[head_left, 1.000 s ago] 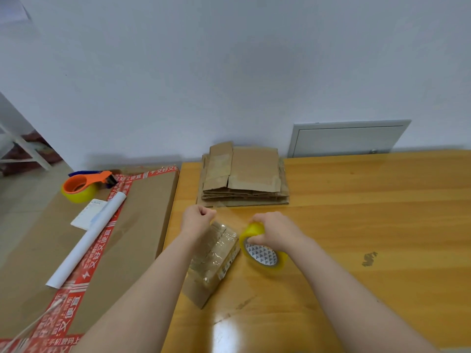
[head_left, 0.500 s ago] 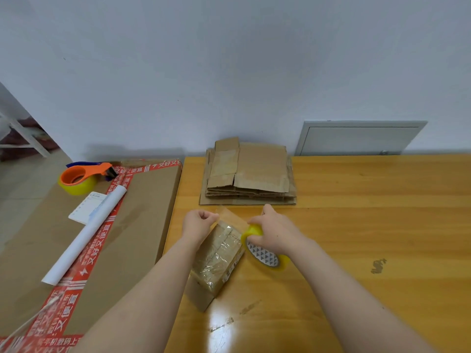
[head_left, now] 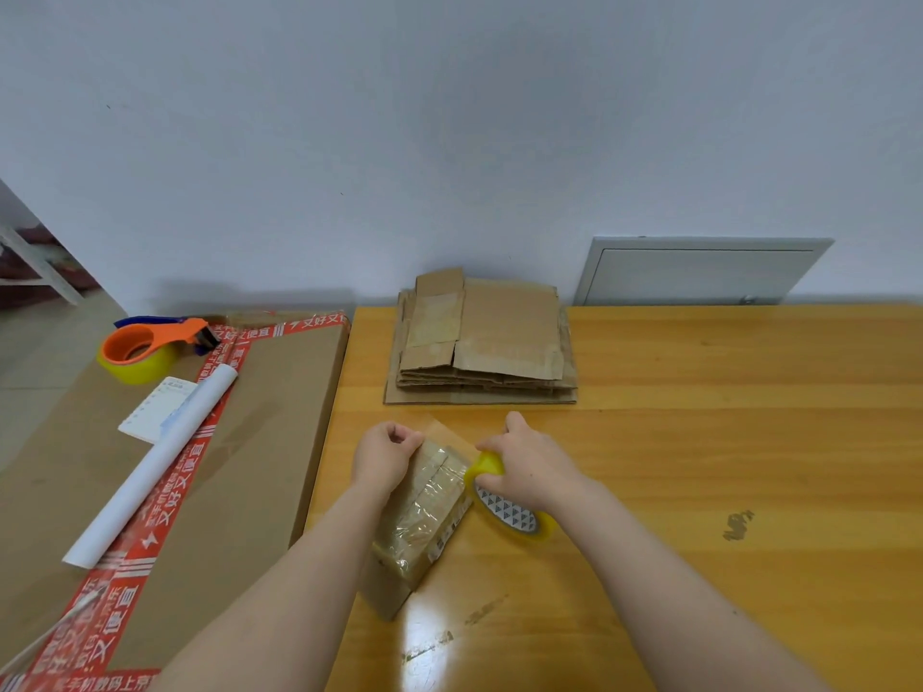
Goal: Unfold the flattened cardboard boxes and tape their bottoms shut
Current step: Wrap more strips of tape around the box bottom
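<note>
Both forearms reach fwd over the table (head_left: 699, 442). My left hand (head_left: 384, 457) is curled tight, pinching the tape strip (head_left: 449, 433) at the far end of the small box (head_left: 424, 516). My right hand (head_left: 529, 472) is wrapped over the tape roll (head_left: 517, 516), just right of the box. Count: 1 small box btwn my wrists, 1 stack of flat boxes (head_left: 484, 342) behind it, 2 rolls incl. the one in the orange dispenser (head_left: 150, 347) far left.
</note>
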